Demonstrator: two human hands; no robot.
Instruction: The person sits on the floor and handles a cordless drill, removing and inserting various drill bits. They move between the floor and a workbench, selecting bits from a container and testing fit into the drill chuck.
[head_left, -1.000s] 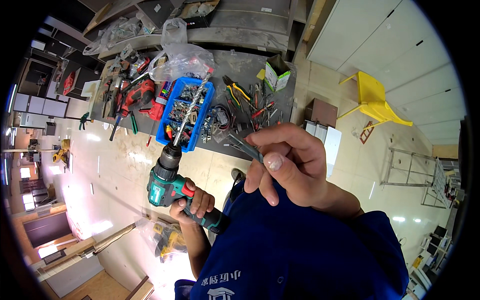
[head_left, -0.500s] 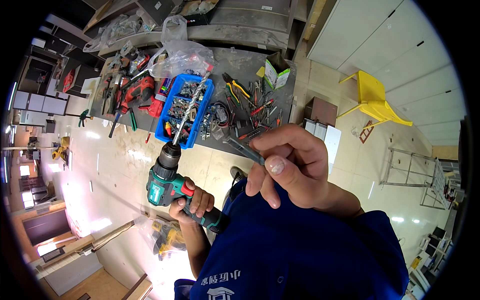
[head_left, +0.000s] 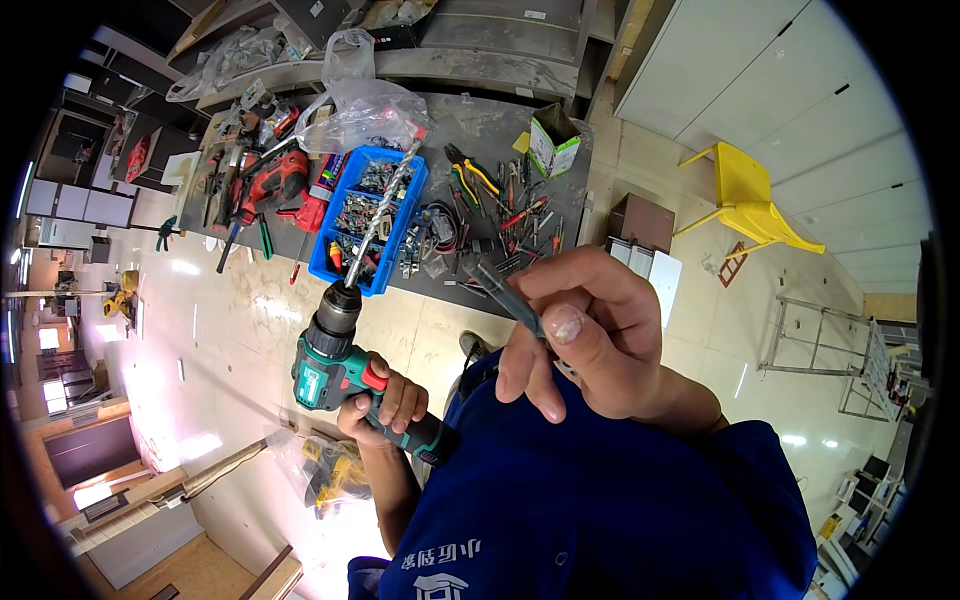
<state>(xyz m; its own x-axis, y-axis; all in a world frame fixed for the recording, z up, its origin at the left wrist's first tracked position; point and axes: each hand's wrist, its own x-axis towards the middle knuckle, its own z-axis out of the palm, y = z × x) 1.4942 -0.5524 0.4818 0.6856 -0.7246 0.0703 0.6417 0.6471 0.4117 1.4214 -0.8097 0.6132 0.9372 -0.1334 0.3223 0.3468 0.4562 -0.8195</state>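
Note:
My left hand is wrapped round the grip of a green and black cordless drill. A long spiral drill bit sits in its chuck and points away over the bench, crossing in front of a blue compartment tray of small metal parts. Raised close to me, my right hand pinches a short dark metal rod between thumb and index finger. That rod looks like a bit; its exact kind I cannot make out, and its lower end is hidden by the fingers.
The dark workbench carries red power tools, yellow-handled pliers, several screwdrivers and a green-white box. A clear plastic bag lies behind the tray. On the right, a yellow chair stands near white cabinets.
My right hand has shifted slightly to the right and down with the dark rod, and the rod's angle has changed a little. The left hand and drill have hardly moved.

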